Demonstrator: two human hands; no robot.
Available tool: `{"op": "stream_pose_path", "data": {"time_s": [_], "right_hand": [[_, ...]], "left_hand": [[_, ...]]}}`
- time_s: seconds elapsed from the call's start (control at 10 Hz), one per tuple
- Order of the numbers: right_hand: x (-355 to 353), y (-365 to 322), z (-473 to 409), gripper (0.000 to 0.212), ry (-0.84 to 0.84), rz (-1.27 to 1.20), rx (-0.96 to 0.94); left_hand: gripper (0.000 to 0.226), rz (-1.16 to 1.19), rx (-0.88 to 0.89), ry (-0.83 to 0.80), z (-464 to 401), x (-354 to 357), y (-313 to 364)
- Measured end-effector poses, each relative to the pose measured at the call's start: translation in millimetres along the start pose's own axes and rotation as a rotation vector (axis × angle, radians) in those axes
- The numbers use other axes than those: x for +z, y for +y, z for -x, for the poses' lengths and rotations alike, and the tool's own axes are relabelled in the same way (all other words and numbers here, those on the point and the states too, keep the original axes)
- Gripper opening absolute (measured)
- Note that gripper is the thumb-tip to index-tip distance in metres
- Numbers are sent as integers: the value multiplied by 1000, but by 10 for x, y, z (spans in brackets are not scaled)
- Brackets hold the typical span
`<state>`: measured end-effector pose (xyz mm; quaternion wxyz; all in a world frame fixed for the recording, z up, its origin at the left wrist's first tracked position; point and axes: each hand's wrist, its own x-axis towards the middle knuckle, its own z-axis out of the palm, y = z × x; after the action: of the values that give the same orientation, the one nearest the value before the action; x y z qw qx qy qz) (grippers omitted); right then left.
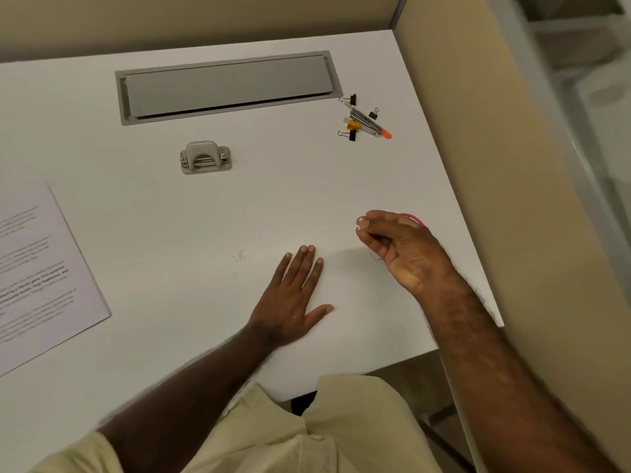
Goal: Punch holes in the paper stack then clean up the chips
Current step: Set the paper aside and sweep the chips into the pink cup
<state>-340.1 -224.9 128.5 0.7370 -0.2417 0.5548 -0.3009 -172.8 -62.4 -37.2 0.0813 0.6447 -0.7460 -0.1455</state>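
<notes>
A person's left hand [293, 298] lies palm down on the white worktop [170, 233], its four fingers [309, 264] straight and pressed close together, the thumb splayed out toward the right. The bare left forearm runs back from it toward the lower left, out of a pale short sleeve. The right hand [396, 249] is raised above the worktop near its right edge, turned so the palm faces left, fingers curled and bunched against the thumb; whether they pinch something cannot be told. The bare right forearm slants down to the lower right corner.
</notes>
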Motion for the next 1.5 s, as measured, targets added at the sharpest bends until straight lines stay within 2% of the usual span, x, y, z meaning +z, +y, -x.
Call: {"op": "stream_pose_path", "data": {"time_s": [0.2, 0.4, 0.6, 0.8, 1.0, 1.2, 1.5], "right_hand": [[-465, -191, -51, 18, 168, 222, -160], [-693, -138, -119, 18, 346, 653, -373], [-615, -125, -66, 19, 398, 976, -517], [-546, -133, -57, 16, 438, 1083, -624], [-550, -157, -77, 19, 379, 1168, -680], [-569, -253, -37, 22, 250, 1139, -587], [-573, -227, -44, 10, 345, 1095, -594]], "left_hand": [[92, -9, 1, 8, -18, 43, -17], [92, -5, -4, 2, -18, 67, -23], [92, -14, -4, 3, -18, 67, -20], [91, -3, -5, -1, -20, 58, -21], [91, -4, -4, -8, -24, 40, -18], [91, 1, -7, -15, -17, 21, -12], [90, 0, -8, -8, -9, 0, -5]]}}
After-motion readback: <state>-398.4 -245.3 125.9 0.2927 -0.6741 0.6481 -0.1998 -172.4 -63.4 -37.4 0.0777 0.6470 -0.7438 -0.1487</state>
